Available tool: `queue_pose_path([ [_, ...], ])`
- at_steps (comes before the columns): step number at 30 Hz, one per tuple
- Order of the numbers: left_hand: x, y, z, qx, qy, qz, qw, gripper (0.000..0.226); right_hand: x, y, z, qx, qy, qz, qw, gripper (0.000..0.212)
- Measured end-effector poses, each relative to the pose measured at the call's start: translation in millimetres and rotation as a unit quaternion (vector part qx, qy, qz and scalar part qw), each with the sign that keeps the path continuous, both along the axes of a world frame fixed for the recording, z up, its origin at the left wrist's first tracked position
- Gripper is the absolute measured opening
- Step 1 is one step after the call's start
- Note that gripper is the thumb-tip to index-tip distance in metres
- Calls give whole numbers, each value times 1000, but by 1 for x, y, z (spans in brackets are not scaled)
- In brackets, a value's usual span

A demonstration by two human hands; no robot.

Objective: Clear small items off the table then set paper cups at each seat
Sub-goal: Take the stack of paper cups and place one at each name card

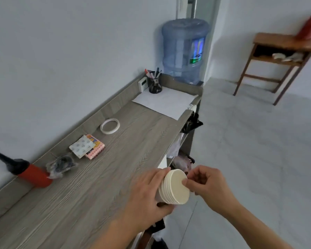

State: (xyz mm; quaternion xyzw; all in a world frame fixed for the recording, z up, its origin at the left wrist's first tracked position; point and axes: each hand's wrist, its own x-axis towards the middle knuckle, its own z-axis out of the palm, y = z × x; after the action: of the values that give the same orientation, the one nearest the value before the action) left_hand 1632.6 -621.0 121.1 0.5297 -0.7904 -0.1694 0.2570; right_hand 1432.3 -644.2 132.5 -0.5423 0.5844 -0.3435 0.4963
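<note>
At the table's (97,186) near right edge, fingertips (185,182) of the right hand (205,184) pinch the topmost rim of a stack of paper cups (176,187), which the left hand (147,191) grips round its side. Clearing looks unfinished to me: a tape roll (109,125), packets (87,148), a plastic bag (61,164) and a red tool (34,175) lie to the left, with a pen holder (155,83) at the far end. No cup stands at any seat yet.

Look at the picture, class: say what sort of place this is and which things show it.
Probably an office: a water jug, a pen cup and a sheet on a grey counter, plus stacked paper cups.
</note>
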Motion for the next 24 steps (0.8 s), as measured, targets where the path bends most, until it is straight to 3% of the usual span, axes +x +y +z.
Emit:
queue_pose_path([
  [7, -57, -53, 7, 16, 15, -161, 987, 75, -60, 6, 4, 28, -32, -128, 991, 6],
  [13, -89, -114, 3, 39, 15, -247, 968, 74, -87, -1, -2, 42, -62, -234, 969, 22],
  [19, -134, -160, -12, 120, 61, -279, 951, 72, -135, 16, -10, 14, -117, -442, 889, 19],
  [24, -205, -164, -25, 194, 88, -331, 919, 72, -185, 75, -23, 11, -70, -566, 821, 22],
])
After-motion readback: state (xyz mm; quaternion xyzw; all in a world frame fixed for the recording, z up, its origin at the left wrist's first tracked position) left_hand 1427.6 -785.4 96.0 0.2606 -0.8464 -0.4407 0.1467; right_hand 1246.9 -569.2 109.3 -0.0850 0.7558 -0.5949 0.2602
